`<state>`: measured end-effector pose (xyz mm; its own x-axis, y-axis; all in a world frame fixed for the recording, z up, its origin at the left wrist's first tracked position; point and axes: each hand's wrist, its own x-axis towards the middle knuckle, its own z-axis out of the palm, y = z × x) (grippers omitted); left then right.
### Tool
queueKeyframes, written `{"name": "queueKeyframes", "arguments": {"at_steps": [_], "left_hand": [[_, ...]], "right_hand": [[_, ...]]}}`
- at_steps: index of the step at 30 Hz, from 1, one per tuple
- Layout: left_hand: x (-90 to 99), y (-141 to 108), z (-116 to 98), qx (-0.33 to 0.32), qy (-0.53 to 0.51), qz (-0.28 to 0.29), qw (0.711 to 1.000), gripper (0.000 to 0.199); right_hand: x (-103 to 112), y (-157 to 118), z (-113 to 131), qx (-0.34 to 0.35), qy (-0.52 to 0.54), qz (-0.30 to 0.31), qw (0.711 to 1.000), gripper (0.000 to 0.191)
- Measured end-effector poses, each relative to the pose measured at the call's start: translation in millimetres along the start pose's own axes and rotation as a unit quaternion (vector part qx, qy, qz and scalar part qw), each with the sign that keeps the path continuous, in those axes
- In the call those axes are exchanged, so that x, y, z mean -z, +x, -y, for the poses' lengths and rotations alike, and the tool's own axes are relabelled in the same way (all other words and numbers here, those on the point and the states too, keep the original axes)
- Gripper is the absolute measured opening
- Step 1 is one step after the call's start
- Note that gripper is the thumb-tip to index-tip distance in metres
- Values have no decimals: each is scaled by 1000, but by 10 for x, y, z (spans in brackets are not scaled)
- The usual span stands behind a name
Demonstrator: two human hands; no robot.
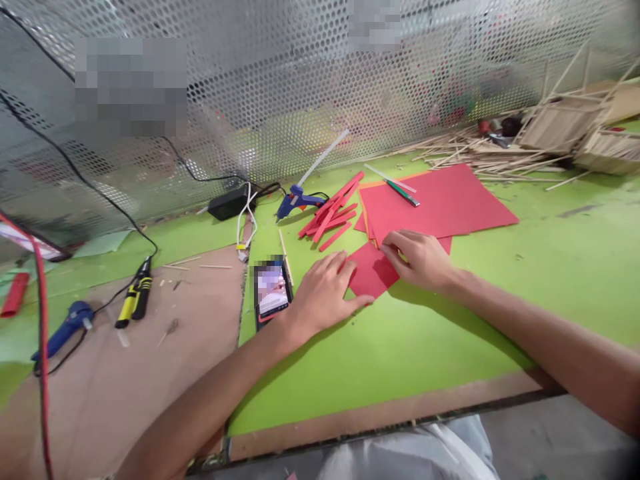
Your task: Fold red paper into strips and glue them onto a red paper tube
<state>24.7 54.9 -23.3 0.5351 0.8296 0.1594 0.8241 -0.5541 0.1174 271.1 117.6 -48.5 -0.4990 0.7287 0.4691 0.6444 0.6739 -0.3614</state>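
Observation:
A small red paper piece (373,270) lies on the green tabletop (390,353) between my hands. My left hand (327,290) rests on its left edge, palm down, fingers and thumb spread. At its upper right, my right hand (417,259) has its thumb and fingers pinched together; what they hold, if anything, is hidden. Larger red sheets (440,200) lie just behind, with orange edges showing beneath them. A green-handled cutter (400,192) rests on these sheets. Folded red strips (333,215) are piled behind my left hand.
A phone (273,290) lies left of my left hand. Behind are a blue glue gun (299,202), a black adapter (230,203) and a perforated metal screen (280,87). Wooden sticks (480,153) lie at the back right. Another glue gun (67,330) and yellow-black pliers (134,300) are left.

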Motion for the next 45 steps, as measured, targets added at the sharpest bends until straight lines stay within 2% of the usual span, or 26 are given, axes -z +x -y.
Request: {"name": "queueKeyframes", "arguments": {"at_steps": [2,7,9,13,17,20,22,24,26,27,30,32,33,35,37,39,41,43,45], "left_hand": [[-7,5,15,12,-18,6,1000,73],[96,-4,75,32,-83,29,996,55],[144,-15,104,49,-112,30,992,54],[158,-35,161,104,-201,26,974,65],[102,-20,216,139,-270,-15,953,66],[85,8,249,166,-305,-69,935,68],[91,23,261,189,-345,-83,915,70],[97,33,259,208,-407,-77,886,57],[92,40,236,233,-463,-78,852,39],[85,43,218,253,-486,-86,832,36],[63,55,148,311,-546,-133,766,45],[65,59,110,315,-584,-138,735,57],[75,57,100,305,-596,-127,732,65],[108,43,102,280,-591,-81,752,76],[147,19,127,256,-559,-34,788,72],[176,-2,160,237,-538,-16,809,60],[183,-12,189,228,-546,-35,805,56],[174,-11,209,235,-565,-76,787,57],[160,-8,218,245,-575,-99,774,57]], "right_hand": [[-9,-3,-6,8,3,10,1000,24],[1,-15,-37,35,14,40,998,27],[11,-17,-10,37,21,47,998,26],[33,-21,107,-23,70,86,994,26],[31,-36,197,-85,166,129,974,31],[-5,-54,225,-88,230,101,964,39],[-39,-62,242,-97,293,64,949,48],[-67,-63,265,-117,366,34,923,51],[-76,-54,293,-150,424,26,893,41],[-71,-46,307,-169,446,26,879,34],[-21,-18,333,-225,502,46,834,28],[21,-2,332,-254,526,55,809,31],[38,4,328,-265,536,53,800,33],[59,15,317,-276,552,35,786,36],[62,23,318,-283,557,19,780,36],[55,29,339,-283,559,17,779,34],[47,29,371,-274,568,31,776,33],[39,21,388,-267,569,48,776,34],[28,4,375,-276,544,54,791,33]]}}
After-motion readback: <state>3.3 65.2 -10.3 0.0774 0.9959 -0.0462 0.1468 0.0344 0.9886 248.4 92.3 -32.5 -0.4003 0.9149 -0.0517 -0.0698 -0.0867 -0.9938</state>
